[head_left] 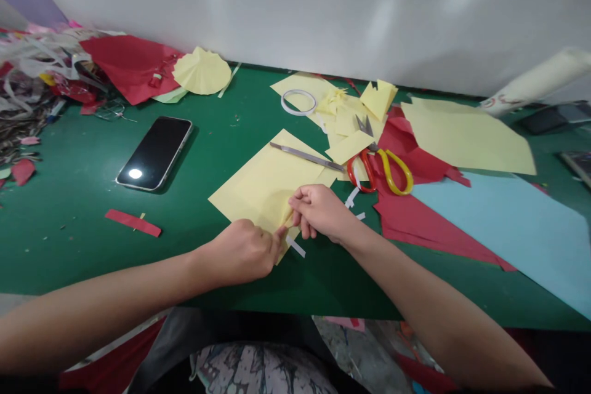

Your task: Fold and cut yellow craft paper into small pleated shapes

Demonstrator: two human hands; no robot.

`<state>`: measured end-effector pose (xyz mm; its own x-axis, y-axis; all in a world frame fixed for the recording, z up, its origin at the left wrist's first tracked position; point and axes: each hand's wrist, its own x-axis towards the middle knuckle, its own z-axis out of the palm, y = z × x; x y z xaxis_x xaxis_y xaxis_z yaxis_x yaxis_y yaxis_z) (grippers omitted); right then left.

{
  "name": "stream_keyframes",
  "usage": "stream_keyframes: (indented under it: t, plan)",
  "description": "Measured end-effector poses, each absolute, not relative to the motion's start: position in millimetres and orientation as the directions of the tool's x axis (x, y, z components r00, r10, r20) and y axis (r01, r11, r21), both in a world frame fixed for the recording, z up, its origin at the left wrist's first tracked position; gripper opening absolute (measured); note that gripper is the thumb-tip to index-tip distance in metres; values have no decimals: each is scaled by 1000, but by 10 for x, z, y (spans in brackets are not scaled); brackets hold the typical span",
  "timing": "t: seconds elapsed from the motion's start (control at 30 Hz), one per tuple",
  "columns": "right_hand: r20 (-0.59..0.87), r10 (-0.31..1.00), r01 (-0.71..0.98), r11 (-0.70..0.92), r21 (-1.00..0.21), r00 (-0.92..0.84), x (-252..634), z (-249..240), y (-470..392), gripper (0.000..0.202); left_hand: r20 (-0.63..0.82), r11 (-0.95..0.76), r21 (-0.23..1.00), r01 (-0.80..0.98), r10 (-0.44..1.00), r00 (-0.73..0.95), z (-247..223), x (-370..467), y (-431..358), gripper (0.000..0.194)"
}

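Note:
My left hand [249,249] and my right hand [318,212] meet over a yellow paper sheet [253,181] on the green table. Between their fingertips is a small folded piece of yellow paper [287,212], pinched by both hands and partly hidden by the fingers. A craft knife [305,155] lies across the sheet, just beyond my right hand. Close below the fingertips sits a white strip of tape or paper [295,246]. Scissors with one red and one yellow handle [394,172] rest to the right, blades pointing away.
A phone [156,152] and a red paper strip [133,223] lie left. Behind are a tape roll [282,102], yellow scraps and a pleated yellow paper disc [203,71]. Red paper [415,215] and blue paper [512,215] spread right. Clutter [41,80] heaps at far left.

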<state>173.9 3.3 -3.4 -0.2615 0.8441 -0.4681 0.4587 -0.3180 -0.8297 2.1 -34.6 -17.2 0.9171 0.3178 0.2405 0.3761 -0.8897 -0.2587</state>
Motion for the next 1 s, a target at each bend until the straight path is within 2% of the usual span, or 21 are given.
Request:
stream_keyframes:
  t: [0.3, 0.43, 0.53, 0.67, 0.83, 1.0]
  plan:
    - [-471, 830, 517, -275, -811, -298, 1743, 40, 27, 17, 257, -864, -341, 370, 293, 921, -214, 24, -353, 24]
    - [-512, 802, 472, -339, -814, -308, 1731, 6, 28, 17, 248, -876, -321, 361, 290, 924, -207, 21, -375, 26]
    - [-542, 777, 443, -382, -811, -321, 1728, -18, 30, 15, 276, -885, -272, 379, 306, 911, -189, 32, -388, 20]
    - [-518, 785, 462, -341, -819, -339, 1742, -23, 26, 16, 350, -881, -205, 427, 341, 872, -166, 53, -387, 11]
    - [-475, 806, 477, -282, -833, -353, 1765, -26, 15, 16, 425, -883, -73, 463, 393, 815, -155, 43, -355, 19]
    - [-480, 796, 451, -298, -841, -368, 1765, -3, 7, 15, 449, -752, 113, 650, 622, 642, -184, 36, -344, 28]
